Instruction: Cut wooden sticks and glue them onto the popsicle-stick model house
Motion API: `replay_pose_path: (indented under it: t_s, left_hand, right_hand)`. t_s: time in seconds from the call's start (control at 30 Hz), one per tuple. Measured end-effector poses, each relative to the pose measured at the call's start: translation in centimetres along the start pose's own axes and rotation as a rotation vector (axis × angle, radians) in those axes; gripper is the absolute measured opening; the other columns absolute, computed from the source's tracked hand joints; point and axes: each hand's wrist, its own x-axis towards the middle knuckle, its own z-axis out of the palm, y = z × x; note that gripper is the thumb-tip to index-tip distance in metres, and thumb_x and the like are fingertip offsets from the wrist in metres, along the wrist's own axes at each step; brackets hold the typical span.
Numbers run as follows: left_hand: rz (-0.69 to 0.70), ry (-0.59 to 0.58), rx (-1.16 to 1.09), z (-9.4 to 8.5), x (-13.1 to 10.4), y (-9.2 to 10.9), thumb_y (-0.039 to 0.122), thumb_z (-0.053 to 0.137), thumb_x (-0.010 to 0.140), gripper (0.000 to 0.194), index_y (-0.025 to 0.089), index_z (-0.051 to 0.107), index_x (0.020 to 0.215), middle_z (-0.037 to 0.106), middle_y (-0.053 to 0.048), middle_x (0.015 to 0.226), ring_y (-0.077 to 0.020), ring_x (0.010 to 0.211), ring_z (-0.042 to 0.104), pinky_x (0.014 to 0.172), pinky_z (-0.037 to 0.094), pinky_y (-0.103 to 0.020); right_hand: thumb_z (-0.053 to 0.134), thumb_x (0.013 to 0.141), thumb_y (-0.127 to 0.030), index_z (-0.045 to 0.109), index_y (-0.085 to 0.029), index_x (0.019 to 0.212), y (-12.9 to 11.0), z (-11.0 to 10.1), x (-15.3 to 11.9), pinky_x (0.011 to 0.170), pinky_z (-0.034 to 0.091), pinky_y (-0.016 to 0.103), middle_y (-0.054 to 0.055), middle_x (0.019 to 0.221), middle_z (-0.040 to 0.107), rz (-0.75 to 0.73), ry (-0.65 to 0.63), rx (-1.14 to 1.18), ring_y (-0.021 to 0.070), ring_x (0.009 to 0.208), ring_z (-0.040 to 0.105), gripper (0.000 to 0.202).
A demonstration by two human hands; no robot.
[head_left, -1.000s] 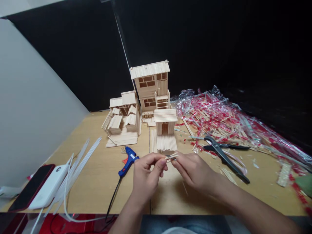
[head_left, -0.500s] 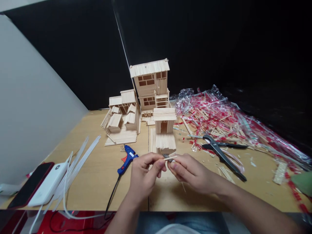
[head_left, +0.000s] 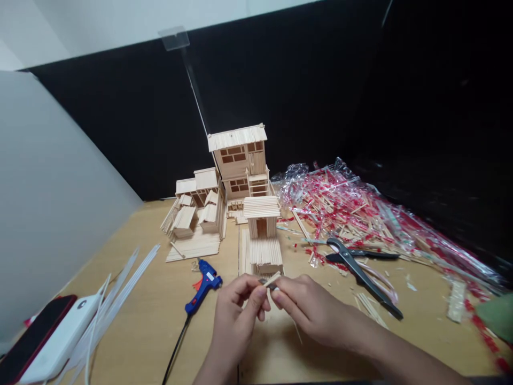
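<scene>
My left hand [head_left: 240, 313] pinches short thin wooden sticks [head_left: 273, 278] between thumb and fingers, just in front of the small stick-built house. My right hand [head_left: 310, 307] meets it fingertip to fingertip, closed around a small grey metal piece [head_left: 273, 287] that touches the sticks. The kind of this piece is mostly hidden by fingers. A thin stick [head_left: 298, 332] shows below my right hand; I cannot tell whether it is held. Right ahead stands the small house model [head_left: 262, 227] with a stick roof and a lower slatted front.
A taller stick house [head_left: 238, 155] and a courtyard model [head_left: 192, 214] stand behind. A blue glue gun [head_left: 203, 286] lies left, near white glue sticks [head_left: 124, 294] and two phones [head_left: 44, 337]. Right are black-handled cutters [head_left: 364, 275] and heaped sticks in plastic wrap [head_left: 344, 208].
The view has tilted up, so the table and models appear lower. My hands stay together at the sticks, which have turned slightly and now lie closer together.
</scene>
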Motion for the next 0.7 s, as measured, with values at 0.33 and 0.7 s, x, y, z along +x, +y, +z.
replay_pose_path:
  t_s: [0.33,0.7]
  left_hand:
    - [0.196,0.076,0.368,-0.3,-0.6,-0.6,0.034,0.05,0.096,0.033,0.016,0.062,0.072,0.058,-0.001,0.059,-0.0126,0.056,0.054,0.056,0.04,-0.023]
    - [0.267,-0.063,0.497,-1.9,-0.6,0.1,0.027,0.048,0.097,0.03,0.017,0.062,0.072,0.062,-0.002,0.064,-0.0124,0.059,0.057,0.058,0.041,-0.022]
  right_hand:
    - [0.025,0.102,-0.017,0.054,-0.017,0.083,1.3,1.9,0.1,0.052,0.023,0.031,0.003,0.062,0.06,-0.222,0.177,-0.525,0.0159,0.049,0.047,0.034]
    - [0.033,0.103,-0.026,0.054,-0.018,0.087,-0.1,0.9,-0.1,0.054,0.027,0.027,0.003,0.069,0.065,-0.006,0.024,-0.344,0.0154,0.056,0.057,0.028]
